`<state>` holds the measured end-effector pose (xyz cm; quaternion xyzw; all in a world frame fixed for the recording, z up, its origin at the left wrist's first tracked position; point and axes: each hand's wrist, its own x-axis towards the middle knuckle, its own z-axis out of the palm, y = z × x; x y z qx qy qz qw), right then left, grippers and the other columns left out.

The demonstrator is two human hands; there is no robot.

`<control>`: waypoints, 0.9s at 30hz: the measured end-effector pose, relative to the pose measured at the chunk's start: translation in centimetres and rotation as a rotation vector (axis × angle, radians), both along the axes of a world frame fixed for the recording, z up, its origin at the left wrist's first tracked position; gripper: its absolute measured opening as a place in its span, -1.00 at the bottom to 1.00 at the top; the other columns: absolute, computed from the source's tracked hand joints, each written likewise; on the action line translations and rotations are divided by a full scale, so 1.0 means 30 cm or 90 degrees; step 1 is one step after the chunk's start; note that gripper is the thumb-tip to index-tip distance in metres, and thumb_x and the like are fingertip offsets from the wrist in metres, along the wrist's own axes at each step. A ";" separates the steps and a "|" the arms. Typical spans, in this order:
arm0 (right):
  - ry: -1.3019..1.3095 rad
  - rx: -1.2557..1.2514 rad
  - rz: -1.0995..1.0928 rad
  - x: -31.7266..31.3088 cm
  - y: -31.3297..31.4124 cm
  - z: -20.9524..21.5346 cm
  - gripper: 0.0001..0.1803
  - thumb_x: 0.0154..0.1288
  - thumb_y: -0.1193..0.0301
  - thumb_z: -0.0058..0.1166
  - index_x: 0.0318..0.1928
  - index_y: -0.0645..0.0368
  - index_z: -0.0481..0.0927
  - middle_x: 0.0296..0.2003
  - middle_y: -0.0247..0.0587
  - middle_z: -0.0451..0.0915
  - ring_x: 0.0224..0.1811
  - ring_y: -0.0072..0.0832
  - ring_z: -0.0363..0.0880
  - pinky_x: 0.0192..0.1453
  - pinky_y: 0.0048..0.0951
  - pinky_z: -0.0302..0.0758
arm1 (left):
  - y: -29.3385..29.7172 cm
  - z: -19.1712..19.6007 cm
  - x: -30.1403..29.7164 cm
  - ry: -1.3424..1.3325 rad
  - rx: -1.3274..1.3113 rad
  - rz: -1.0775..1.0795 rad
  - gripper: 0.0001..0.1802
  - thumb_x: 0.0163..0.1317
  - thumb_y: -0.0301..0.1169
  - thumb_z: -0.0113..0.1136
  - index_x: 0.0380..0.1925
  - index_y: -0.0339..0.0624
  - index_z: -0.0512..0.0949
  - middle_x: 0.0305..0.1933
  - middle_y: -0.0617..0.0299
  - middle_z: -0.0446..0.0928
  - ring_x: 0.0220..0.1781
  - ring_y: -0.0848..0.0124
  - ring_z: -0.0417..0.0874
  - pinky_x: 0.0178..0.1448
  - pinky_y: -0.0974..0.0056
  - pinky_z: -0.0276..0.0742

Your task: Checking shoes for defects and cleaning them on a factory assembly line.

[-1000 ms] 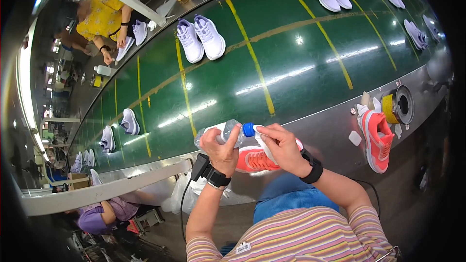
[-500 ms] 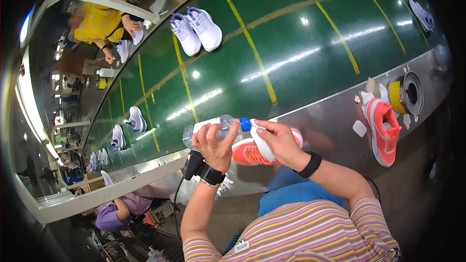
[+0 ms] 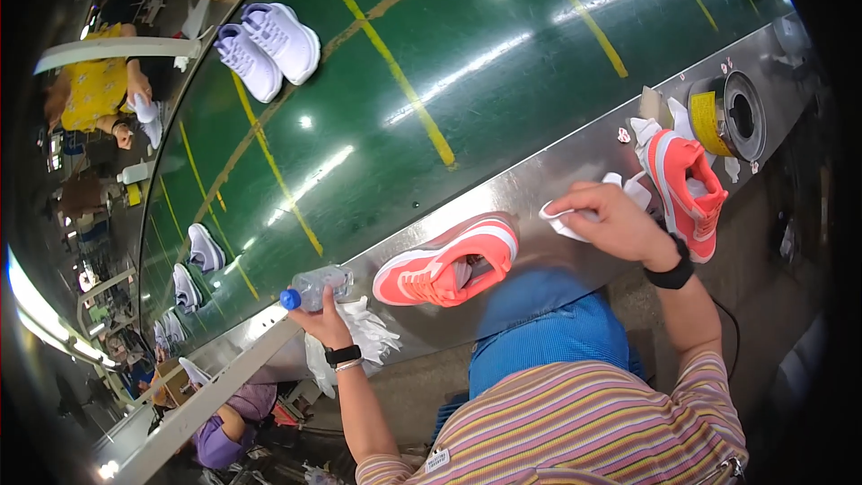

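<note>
Holding a clear bottle on its side, the left hand has its thumb raised along the near face, with the other fingers mostly hidden; the blue cap points left. Whether the bottle also rests on the metal below cannot be told. The right hand pinches a white cloth between thumb and curled fingers, above the ledge. More white material shows just behind its knuckles, and it is unclear whether that is the same piece. Each wrist wears a black band.

Between the hands, touching neither, a coral shoe sits on the metal ledge, toe to the left. White gloves lie at the ledge's near edge, close to the left hand. Beyond the right hand stands a second coral shoe, with a round tin wrapped in yellow just past it.

Farther out, a green belt with yellow lines carries a pale lavender pair and more shoes at left. Across the belt, a person in a yellow top handles a light shoe.
</note>
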<state>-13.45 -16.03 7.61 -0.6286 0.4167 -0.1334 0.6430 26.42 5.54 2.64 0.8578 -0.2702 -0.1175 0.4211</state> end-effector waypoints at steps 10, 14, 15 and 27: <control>-0.065 -0.103 -0.006 0.146 0.166 -0.303 -0.75 0.12 0.62 -0.01 -0.16 0.21 0.58 -0.33 -0.14 0.50 -0.29 -0.29 0.49 -0.22 -0.41 0.42 | 0.076 0.031 -0.089 0.134 0.132 0.156 -0.30 0.09 -0.47 0.26 0.17 -0.40 0.11 0.19 0.02 0.24 0.15 0.27 0.33 0.24 0.19 0.25; -0.063 -0.145 0.021 0.158 0.164 -0.311 -0.74 0.08 0.64 -0.01 -0.17 0.22 0.57 -0.33 -0.11 0.49 -0.31 -0.23 0.49 -0.24 -0.36 0.42 | 0.050 0.157 -0.441 0.003 0.195 -0.055 -0.24 0.00 -0.41 0.29 0.17 -0.34 0.12 0.14 0.01 0.23 0.20 0.18 0.23 0.26 0.10 0.17; -0.062 -0.138 0.024 0.157 0.164 -0.309 -0.74 0.08 0.64 -0.01 -0.17 0.22 0.57 -0.33 -0.11 0.49 -0.31 -0.23 0.49 -0.24 -0.36 0.42 | -0.002 0.210 -0.511 -0.099 0.226 -0.252 -0.21 -0.07 -0.31 0.36 0.15 -0.27 0.19 0.12 0.01 0.25 0.19 0.13 0.25 0.24 0.06 0.14; -0.095 -0.149 0.033 0.153 0.165 -0.321 -0.75 0.04 0.64 -0.01 -0.21 0.22 0.54 -0.30 -0.09 0.48 -0.26 -0.17 0.48 -0.19 -0.29 0.43 | -0.257 0.085 -0.643 -0.309 0.330 -0.689 -0.47 -0.18 -0.21 0.32 -0.09 0.06 0.53 0.03 0.34 0.48 0.03 0.37 0.45 0.20 0.09 0.07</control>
